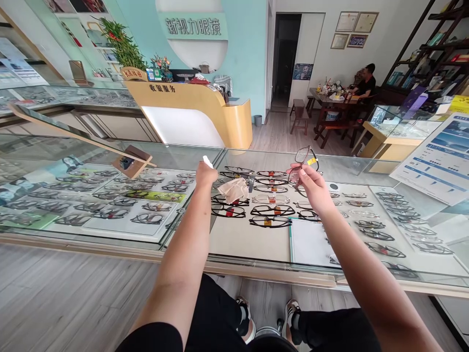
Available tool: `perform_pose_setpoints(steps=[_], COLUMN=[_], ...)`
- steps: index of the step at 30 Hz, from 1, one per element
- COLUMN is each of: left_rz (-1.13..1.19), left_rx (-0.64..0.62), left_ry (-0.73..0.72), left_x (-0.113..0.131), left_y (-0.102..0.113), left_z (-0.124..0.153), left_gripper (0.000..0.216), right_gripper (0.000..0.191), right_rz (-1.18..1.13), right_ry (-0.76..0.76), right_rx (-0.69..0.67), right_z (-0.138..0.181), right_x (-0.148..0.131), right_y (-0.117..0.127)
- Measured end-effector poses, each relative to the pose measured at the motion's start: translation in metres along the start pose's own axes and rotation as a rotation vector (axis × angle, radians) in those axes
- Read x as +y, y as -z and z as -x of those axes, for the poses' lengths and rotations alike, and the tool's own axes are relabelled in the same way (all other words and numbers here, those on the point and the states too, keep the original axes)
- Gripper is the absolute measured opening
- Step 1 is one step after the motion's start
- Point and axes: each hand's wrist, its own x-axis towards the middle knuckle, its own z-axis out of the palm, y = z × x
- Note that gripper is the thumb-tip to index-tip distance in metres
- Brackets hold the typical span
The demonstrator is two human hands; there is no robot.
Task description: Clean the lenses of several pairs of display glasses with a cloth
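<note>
My right hand (313,186) pinches a pair of eyeglasses (302,155) above the glass showcase. The frame is thin and dark, turned on its side, with a yellow tag on it. My left hand (206,174) is closed around a small white object (207,161). Only its white top shows above the fist, so its kind is hidden. Between the hands, a crumpled beige cloth (233,189) lies on the showcase top, nearer to my left hand. Rows of eyeglasses with red and orange tags (271,210) show through the glass below.
A wood-framed mirror (62,131) leans over the left showcase (110,234), beside a wooden stand (132,161). A printed sign (436,159) stands at right. Farther back are a cashier counter (236,122), a bench (300,116) and a person (367,80) sitting at a table.
</note>
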Motion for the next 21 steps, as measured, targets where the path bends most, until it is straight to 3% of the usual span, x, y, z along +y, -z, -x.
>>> perform_pose_setpoints(steps=[3, 5, 9, 12, 15, 21], left_rz=[-0.048, -0.061, -0.032, -0.013, -0.052, -0.215], left_rx=[0.014, 0.08, 0.335, 0.354, 0.331, 0.279], left_ry=[0.149, 0.147, -0.141, -0.367, -0.403, -0.158], left_x=[0.014, 0.029, 0.064, 0.076, 0.064, 0.007], left_y=[0.001, 0.004, 0.022, 0.046, 0.074, 0.122], left_z=[0.006, 0.014, 0.048, 0.087, 0.12, 0.149], left_gripper=[0.087, 0.095, 0.087, 0.077, 0.069, 0.039], right_gripper=[0.058, 0.058, 0.056, 0.054, 0.054, 0.046], right_rz=[0.025, 0.035, -0.011, -0.047, -0.058, -0.091], right_ry=[-0.002, 0.004, 0.007, 0.006, 0.015, 0.033], right_rx=[0.001, 0.015, 0.038, 0.049, 0.061, 0.047], right_z=[-0.001, -0.002, -0.003, -0.004, -0.004, -0.006], right_x=[0.0, 0.002, 0.004, 0.005, 0.006, 0.009], right_y=[0.001, 0.002, 0.004, 0.006, 0.009, 0.009])
